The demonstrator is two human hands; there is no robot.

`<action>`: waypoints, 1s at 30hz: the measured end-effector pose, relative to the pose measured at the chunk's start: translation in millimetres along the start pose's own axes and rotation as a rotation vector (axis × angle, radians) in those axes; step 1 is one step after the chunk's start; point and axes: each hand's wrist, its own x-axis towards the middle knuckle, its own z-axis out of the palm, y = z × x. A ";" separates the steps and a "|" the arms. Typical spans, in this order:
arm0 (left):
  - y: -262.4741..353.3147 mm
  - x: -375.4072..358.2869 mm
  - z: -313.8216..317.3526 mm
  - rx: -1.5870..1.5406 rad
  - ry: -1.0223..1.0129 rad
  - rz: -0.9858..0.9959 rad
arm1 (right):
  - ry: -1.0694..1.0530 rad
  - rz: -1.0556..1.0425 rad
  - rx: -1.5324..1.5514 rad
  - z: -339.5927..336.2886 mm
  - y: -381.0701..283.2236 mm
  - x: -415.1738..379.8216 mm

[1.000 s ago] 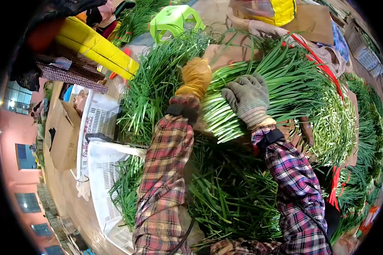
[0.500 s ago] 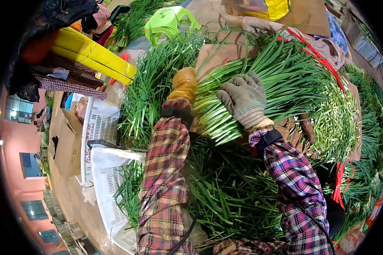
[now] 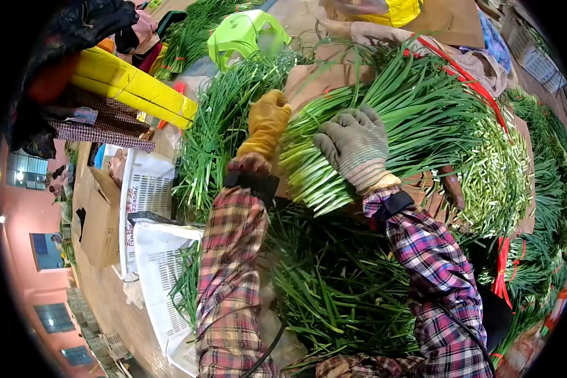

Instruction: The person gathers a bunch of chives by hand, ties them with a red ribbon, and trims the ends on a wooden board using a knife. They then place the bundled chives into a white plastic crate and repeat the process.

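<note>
My right hand (image 3: 354,148), in a grey knit glove, is closed over a thick bunch of garlic chives (image 3: 318,179). Their pale cut stems point left and down, and the green leaves fan out to the upper right. Just left of the bunch, my left hand (image 3: 268,123) wears an orange-yellow rubber glove. Its fingers are curled at the edge of a loose heap of garlic chives (image 3: 214,145), and whatever they hold is hidden. Under the bunch lies a brown board (image 3: 321,79), partly covered.
Short cut stem ends (image 3: 498,170) are heaped at the right. Red ties (image 3: 501,271) hang below them. More leaves (image 3: 340,277) lie beneath my arms. White crates (image 3: 151,183) and a cardboard box (image 3: 101,220) stand left. A green stool (image 3: 239,38) is behind; a person's checked sleeve (image 3: 101,135) shows upper left.
My left hand has shifted slightly left and up, away from the stem ends, toward the loose heap. My right hand stays on the bunch. The view has moved a little.
</note>
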 end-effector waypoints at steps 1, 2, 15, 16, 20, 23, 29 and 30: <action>1.1 -4.3 0.3 0.002 -0.001 0.003 | 0.002 0.003 0.000 1.6 1.2 -0.7; 3.7 -8.0 -1.3 0.091 -0.093 0.122 | 0.042 -0.003 0.006 5.0 2.3 -1.6; 6.1 -21.6 -14.7 0.210 -0.338 0.414 | 0.099 -0.029 0.050 4.6 3.4 -1.0; 7.7 -24.0 -17.4 0.187 -0.418 0.390 | 0.109 -0.038 0.054 3.8 3.5 -1.1; 14.2 -11.1 -35.5 0.036 -0.551 0.213 | 0.136 -0.031 0.076 5.4 2.6 0.4; 45.4 -10.2 -45.4 -0.146 -0.522 -0.067 | 0.155 -0.029 0.060 8.2 3.0 -1.8; 5.9 22.0 46.6 0.076 -0.102 0.316 | 0.122 -0.031 0.041 6.0 3.2 -1.5; 15.5 23.5 37.2 0.122 -0.313 0.259 | 0.099 -0.024 0.035 3.2 2.1 -1.2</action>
